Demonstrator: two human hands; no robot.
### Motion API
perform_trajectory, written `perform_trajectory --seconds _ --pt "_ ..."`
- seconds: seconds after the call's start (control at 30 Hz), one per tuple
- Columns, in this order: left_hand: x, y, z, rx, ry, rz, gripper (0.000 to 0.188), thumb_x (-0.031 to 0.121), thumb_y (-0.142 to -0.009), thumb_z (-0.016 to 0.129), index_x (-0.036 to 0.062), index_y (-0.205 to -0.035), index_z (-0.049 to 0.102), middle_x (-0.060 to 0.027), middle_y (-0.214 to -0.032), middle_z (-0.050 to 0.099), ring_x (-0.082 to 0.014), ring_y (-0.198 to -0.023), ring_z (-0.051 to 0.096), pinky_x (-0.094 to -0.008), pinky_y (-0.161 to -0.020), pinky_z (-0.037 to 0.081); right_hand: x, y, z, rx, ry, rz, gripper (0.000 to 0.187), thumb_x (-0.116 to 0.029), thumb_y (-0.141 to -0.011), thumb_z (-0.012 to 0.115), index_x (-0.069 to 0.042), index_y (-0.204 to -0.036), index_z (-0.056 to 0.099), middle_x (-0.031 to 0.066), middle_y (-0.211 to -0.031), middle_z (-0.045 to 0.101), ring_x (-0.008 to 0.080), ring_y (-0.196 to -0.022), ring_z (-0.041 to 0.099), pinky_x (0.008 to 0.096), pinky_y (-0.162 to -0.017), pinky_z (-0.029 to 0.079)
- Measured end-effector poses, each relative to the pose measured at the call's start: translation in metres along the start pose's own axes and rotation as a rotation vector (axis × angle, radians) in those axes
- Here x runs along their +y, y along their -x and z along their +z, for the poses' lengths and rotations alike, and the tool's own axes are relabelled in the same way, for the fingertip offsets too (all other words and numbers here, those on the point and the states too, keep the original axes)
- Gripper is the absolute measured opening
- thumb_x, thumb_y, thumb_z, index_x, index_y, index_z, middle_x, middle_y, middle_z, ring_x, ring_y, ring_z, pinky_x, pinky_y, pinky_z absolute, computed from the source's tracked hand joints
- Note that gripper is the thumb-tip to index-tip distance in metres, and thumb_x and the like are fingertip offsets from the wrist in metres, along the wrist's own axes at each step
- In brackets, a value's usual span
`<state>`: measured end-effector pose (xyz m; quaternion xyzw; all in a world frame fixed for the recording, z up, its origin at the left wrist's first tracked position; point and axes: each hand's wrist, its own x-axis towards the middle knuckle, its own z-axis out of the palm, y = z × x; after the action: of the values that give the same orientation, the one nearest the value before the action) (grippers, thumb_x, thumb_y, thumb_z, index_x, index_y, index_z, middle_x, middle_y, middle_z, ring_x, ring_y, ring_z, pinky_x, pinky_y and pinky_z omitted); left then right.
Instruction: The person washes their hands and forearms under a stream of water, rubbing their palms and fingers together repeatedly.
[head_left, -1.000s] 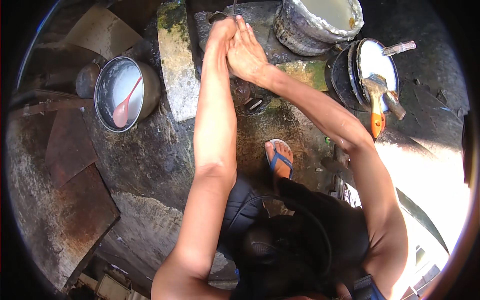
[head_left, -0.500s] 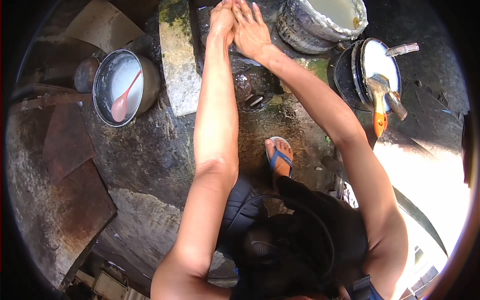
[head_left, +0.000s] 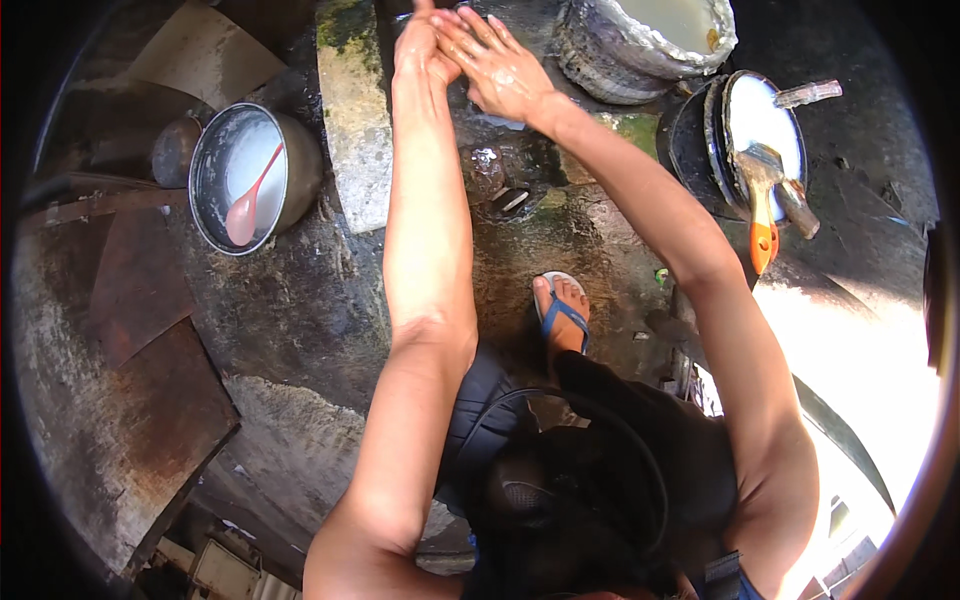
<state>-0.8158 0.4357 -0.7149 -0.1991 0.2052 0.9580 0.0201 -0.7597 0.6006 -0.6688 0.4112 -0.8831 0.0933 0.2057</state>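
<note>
At the top of the view both arms stretch away from me and the hands meet. My left hand (head_left: 420,48) lies partly beneath the right one's fingers, its own fingers pointing up to the frame's edge and partly cut off. My right hand (head_left: 497,68) is laid across it with fingers stretched out and slightly apart. Its skin shines wet. Neither hand shows any object in it. Just right of them stands a crusted pot (head_left: 620,75) of cloudy liquid.
A metal pot (head_left: 300,170) with a pink spoon (head_left: 243,215) and whitish liquid stands left, by a stone slab (head_left: 357,140). At right, an orange-handled brush (head_left: 762,215) rests across a white-filled container (head_left: 738,120). My sandalled foot (head_left: 566,312) is on the stained floor.
Both hands have shifted slightly, the left one a little leftward. The right hand has slid over the left, and its fingers now point more to the upper left.
</note>
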Motion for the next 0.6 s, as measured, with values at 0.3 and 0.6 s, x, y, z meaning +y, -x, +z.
perform_trajectory --seconds 0.3,0.6 --pt "0.061 0.072 0.018 -0.353 0.486 0.181 0.068 0.068 -0.094 0.015 0.0114 -0.060 0.032 -0.0040 -0.059 0.028 -0.0196 -0.060 0.028 -0.0357 -0.062 0.027 0.012 -0.090 0.029 0.174 -1.459 1.176 0.013 -0.011 -0.087 0.067 -0.003 -0.078 0.063 0.0081 -0.065 0.063 0.0201 -0.057 0.063 0.0334 -0.053 0.055" --pt "0.035 0.087 0.060 -0.192 0.274 0.099 0.071 0.074 -0.092 0.020 0.0063 -0.078 0.035 -0.0049 -0.071 0.026 -0.0206 -0.066 0.026 -0.0349 -0.063 0.024 0.038 -0.088 0.048 0.295 -1.825 1.226 0.036 -0.030 -0.101 0.050 0.004 -0.099 0.063 0.0166 -0.086 0.068 0.0267 -0.076 0.069 0.0282 -0.062 0.056"
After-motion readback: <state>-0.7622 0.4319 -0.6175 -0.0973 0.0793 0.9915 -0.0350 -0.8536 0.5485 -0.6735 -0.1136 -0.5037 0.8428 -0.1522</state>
